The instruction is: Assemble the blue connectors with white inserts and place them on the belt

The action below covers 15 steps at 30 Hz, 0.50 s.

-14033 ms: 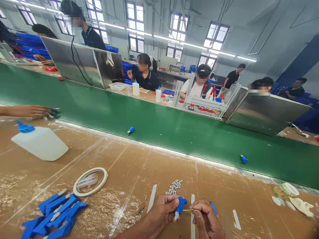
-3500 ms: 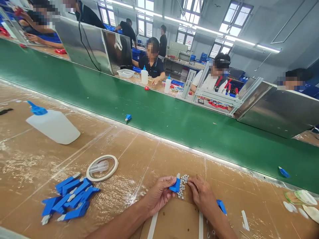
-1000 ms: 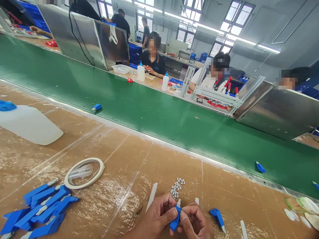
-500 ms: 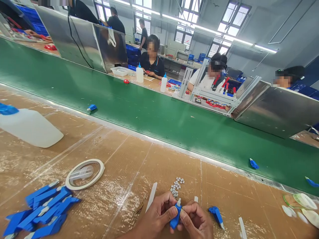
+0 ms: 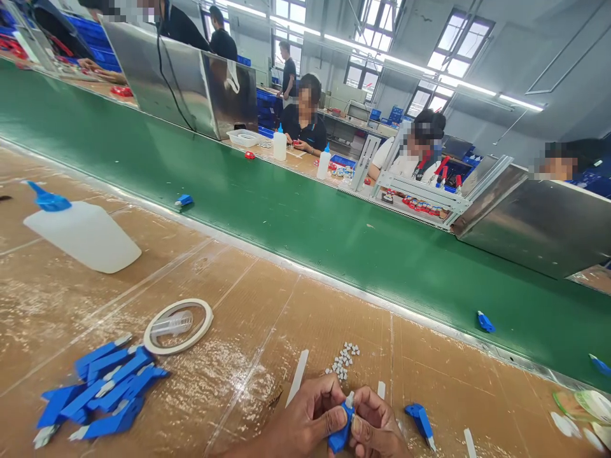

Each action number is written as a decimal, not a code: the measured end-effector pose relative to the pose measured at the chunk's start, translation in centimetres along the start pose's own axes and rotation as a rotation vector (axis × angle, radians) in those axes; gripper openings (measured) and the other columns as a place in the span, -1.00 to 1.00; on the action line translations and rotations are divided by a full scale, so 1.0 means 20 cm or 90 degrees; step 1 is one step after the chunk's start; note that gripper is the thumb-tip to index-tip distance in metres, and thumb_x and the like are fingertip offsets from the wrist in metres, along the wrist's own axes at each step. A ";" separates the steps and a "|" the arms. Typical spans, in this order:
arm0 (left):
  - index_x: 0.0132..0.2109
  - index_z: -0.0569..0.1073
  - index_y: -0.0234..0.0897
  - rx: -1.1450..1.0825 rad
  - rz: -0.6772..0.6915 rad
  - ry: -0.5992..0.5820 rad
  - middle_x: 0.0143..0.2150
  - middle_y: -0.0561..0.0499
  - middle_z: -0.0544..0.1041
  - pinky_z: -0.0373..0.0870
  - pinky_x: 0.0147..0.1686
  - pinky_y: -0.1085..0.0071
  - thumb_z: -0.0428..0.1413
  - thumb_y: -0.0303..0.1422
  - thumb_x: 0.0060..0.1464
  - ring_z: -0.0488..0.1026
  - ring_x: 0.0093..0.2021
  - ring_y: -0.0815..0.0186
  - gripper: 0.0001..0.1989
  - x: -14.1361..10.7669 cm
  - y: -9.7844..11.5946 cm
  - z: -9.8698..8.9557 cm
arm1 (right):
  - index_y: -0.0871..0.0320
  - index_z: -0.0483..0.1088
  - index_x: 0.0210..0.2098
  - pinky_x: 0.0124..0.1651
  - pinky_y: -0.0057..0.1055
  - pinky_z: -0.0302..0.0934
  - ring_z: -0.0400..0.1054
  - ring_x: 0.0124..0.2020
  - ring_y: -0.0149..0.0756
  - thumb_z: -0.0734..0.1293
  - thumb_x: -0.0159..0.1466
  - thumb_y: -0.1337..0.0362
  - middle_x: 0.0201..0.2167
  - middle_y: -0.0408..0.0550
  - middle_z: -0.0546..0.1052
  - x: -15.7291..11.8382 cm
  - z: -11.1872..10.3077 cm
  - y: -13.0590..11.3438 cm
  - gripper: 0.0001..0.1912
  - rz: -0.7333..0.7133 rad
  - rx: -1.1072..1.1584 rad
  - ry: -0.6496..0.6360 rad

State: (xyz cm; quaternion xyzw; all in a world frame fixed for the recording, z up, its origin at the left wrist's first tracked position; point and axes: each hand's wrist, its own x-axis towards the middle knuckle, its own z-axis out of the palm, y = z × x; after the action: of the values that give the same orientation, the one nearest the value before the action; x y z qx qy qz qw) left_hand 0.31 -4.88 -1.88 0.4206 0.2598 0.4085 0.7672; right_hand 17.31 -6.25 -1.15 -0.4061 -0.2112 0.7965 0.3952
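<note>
Between my two hands is a blue plastic piece with a pale grey tip (image 5: 340, 434), the tip pointing away from me. My left hand (image 5: 305, 416) pinches its left side between thumb and fingers. On the other side, the thumb and fingers of my right hand (image 5: 379, 423) close on it near the tip. Just beyond my hands lies a small heap of grey-white bits (image 5: 344, 361). One more blue piece (image 5: 421, 426) rests on the table right of my right hand. A pile of similar blue pieces (image 5: 102, 391) lies at the left.
A ring of tape (image 5: 207, 321) and a white bottle with a blue nozzle (image 5: 90, 235) lie on the brown tabletop (image 5: 229, 369). Beyond runs a green conveyor belt (image 5: 296, 210) with a few blue pieces. Several people sit across it, beside metal panels (image 5: 534, 222).
The view has shifted, so most things appear slightly farther right. Both hands still hold the blue piece, and my right fingers have moved up closer to its grey tip.
</note>
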 end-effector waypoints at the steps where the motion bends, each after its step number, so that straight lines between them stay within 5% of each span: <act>1: -0.35 0.26 -0.25 0.000 0.002 0.003 -0.53 0.08 0.44 0.26 -0.62 0.56 0.19 0.11 -0.02 0.32 -0.61 0.47 -0.50 0.00 0.00 0.01 | 0.18 0.50 -0.43 -0.62 -0.78 0.23 0.38 -0.67 -0.63 0.67 -0.08 0.32 -0.55 -0.26 0.53 0.00 0.00 0.00 -0.67 0.001 0.001 0.004; 8: -0.37 0.28 -0.22 0.096 -0.004 0.071 -0.56 0.11 0.40 0.31 -0.64 0.49 0.15 0.13 -0.03 0.35 -0.61 0.40 -0.51 0.03 0.03 0.01 | 0.18 0.51 -0.33 -0.60 -0.75 0.26 0.37 -0.63 -0.61 0.69 -0.15 0.21 -0.55 -0.27 0.48 -0.02 0.00 -0.02 -0.55 -0.062 -0.001 0.068; 12: -0.42 0.38 -0.21 0.533 0.070 0.319 -0.55 0.06 0.46 0.39 -0.52 0.41 0.04 0.00 0.07 0.43 -0.55 0.31 -0.63 0.31 0.25 -0.21 | 0.20 0.49 -0.36 -0.68 -0.70 0.17 0.29 -0.67 -0.57 0.66 -0.14 0.06 -0.60 -0.28 0.43 -0.04 -0.05 -0.06 -0.51 -0.175 -0.064 0.152; 15: -0.47 0.33 -0.18 0.654 0.127 0.442 -0.47 0.02 0.46 0.41 -0.28 0.32 0.07 -0.18 0.02 0.48 -0.33 0.19 -0.79 0.57 0.50 -0.41 | 0.21 0.45 -0.47 -0.68 -0.68 0.14 0.19 -0.69 -0.58 0.64 -0.17 -0.04 -0.65 -0.30 0.37 -0.07 -0.09 -0.05 -0.48 -0.240 -0.105 0.203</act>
State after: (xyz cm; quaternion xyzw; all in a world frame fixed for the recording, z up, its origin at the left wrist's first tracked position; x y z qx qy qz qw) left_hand -3.79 11.38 1.89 0.6006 0.6165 0.4141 0.2962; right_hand 19.70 -6.66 -0.86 -0.5104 -0.2823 0.6149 0.5307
